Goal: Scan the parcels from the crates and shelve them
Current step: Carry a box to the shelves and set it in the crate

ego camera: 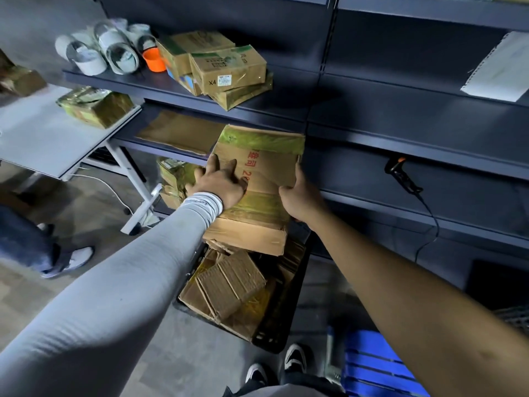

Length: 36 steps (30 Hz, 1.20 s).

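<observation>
Both hands (220, 184) holding parcel (259, 167), underside hidden, perhaps shelf-supported

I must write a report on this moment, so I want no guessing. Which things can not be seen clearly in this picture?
All in the head view:
- Box underside and near end: hidden by the left hand and right hand.
- Red print on the box: partly covered by the left hand.
- Crate bottom: buried under cardboard.
- Label on the upper-shelf parcel: too small to read.
- Scanner: dark, details lost.
- Blue crate: cut by the bottom edge.
</observation>
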Each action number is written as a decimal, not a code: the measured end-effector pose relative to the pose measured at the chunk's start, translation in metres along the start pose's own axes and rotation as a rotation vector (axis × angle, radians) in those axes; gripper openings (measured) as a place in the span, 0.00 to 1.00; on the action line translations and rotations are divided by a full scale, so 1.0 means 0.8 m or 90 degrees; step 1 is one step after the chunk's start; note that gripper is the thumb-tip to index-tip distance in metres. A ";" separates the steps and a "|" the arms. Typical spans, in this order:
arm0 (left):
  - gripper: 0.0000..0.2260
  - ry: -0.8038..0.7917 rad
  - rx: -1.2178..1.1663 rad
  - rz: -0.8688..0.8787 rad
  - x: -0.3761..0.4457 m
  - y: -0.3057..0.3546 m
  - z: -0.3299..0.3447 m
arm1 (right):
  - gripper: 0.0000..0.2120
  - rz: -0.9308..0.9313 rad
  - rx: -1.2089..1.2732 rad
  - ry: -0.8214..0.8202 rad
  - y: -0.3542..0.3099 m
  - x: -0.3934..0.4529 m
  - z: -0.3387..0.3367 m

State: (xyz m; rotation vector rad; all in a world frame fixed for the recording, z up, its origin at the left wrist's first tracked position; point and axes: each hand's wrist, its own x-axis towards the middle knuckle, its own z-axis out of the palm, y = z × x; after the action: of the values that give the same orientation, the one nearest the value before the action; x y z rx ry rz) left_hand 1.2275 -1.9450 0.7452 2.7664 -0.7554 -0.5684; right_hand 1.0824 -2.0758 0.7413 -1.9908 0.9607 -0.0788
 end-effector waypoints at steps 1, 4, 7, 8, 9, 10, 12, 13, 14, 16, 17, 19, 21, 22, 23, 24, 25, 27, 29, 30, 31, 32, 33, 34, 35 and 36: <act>0.30 0.000 0.019 0.004 -0.006 0.002 0.003 | 0.35 -0.005 -0.023 -0.005 0.002 -0.001 0.003; 0.30 0.012 0.055 0.007 -0.016 0.004 0.011 | 0.33 -0.024 -0.084 -0.010 0.006 -0.003 0.008; 0.29 0.024 0.084 0.008 -0.019 0.002 0.018 | 0.31 -0.044 -0.148 -0.014 0.007 -0.009 0.008; 0.29 0.030 0.089 0.011 -0.020 0.002 0.020 | 0.30 -0.060 -0.179 -0.011 0.009 -0.010 0.007; 0.29 0.036 0.092 0.014 -0.022 0.003 0.022 | 0.29 -0.077 -0.212 -0.007 0.011 -0.010 0.006; 0.29 0.045 0.096 0.019 -0.023 0.005 0.023 | 0.29 -0.089 -0.238 -0.005 0.014 -0.009 0.005; 0.29 0.060 0.109 0.031 -0.027 0.013 0.026 | 0.29 -0.091 -0.272 0.000 0.018 -0.006 0.000; 0.29 0.066 0.114 0.038 -0.030 0.018 0.028 | 0.29 -0.092 -0.289 0.001 0.019 -0.006 -0.004; 0.29 0.069 0.118 0.045 -0.033 0.024 0.030 | 0.29 -0.098 -0.307 0.001 0.021 -0.005 -0.008; 0.29 0.062 0.118 0.055 -0.038 0.037 0.031 | 0.29 -0.121 -0.340 0.004 0.024 -0.001 -0.017; 0.29 0.058 0.110 0.056 -0.040 0.044 0.030 | 0.29 -0.131 -0.352 0.002 0.026 0.004 -0.022; 0.28 0.058 0.091 0.055 -0.040 0.060 0.029 | 0.28 -0.147 -0.361 -0.007 0.030 0.019 -0.032; 0.28 0.069 0.080 0.059 -0.038 0.077 0.032 | 0.27 -0.171 -0.364 -0.004 0.035 0.035 -0.043; 0.28 0.077 0.075 0.059 -0.036 0.086 0.033 | 0.27 -0.184 -0.362 -0.002 0.040 0.044 -0.048; 0.28 0.080 0.072 0.056 -0.035 0.096 0.036 | 0.26 -0.193 -0.360 0.000 0.045 0.052 -0.056; 0.27 0.080 0.071 0.050 -0.034 0.106 0.038 | 0.26 -0.203 -0.357 0.005 0.051 0.060 -0.065; 0.27 0.074 0.072 0.041 -0.031 0.117 0.040 | 0.26 -0.214 -0.358 0.013 0.059 0.067 -0.074; 0.27 0.056 0.075 0.021 -0.024 0.138 0.044 | 0.26 -0.217 -0.375 0.019 0.075 0.082 -0.094; 0.27 0.054 0.074 0.005 -0.017 0.158 0.049 | 0.27 -0.197 -0.397 0.006 0.090 0.097 -0.113; 0.27 0.060 0.073 -0.001 -0.016 0.168 0.053 | 0.27 -0.185 -0.407 -0.004 0.098 0.104 -0.121; 0.27 0.070 0.070 -0.004 -0.014 0.179 0.057 | 0.27 -0.179 -0.419 -0.014 0.104 0.112 -0.126; 0.27 0.078 0.067 -0.002 -0.014 0.189 0.060 | 0.27 -0.177 -0.432 -0.023 0.111 0.120 -0.130; 0.28 0.082 0.064 0.002 -0.014 0.199 0.064 | 0.28 -0.178 -0.445 -0.030 0.116 0.125 -0.134; 0.28 0.085 0.064 0.004 -0.015 0.209 0.068 | 0.28 -0.180 -0.455 -0.038 0.121 0.130 -0.136; 0.28 0.085 0.067 0.005 -0.017 0.218 0.072 | 0.28 -0.180 -0.462 -0.044 0.124 0.132 -0.138; 0.28 0.084 0.076 0.007 -0.020 0.225 0.078 | 0.28 -0.179 -0.466 -0.049 0.128 0.132 -0.140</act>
State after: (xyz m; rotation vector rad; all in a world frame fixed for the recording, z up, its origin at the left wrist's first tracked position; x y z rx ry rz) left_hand 1.1092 -2.0951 0.7490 2.8723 -0.7988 -0.3448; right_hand 1.0502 -2.2529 0.7005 -2.7694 0.7020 0.2259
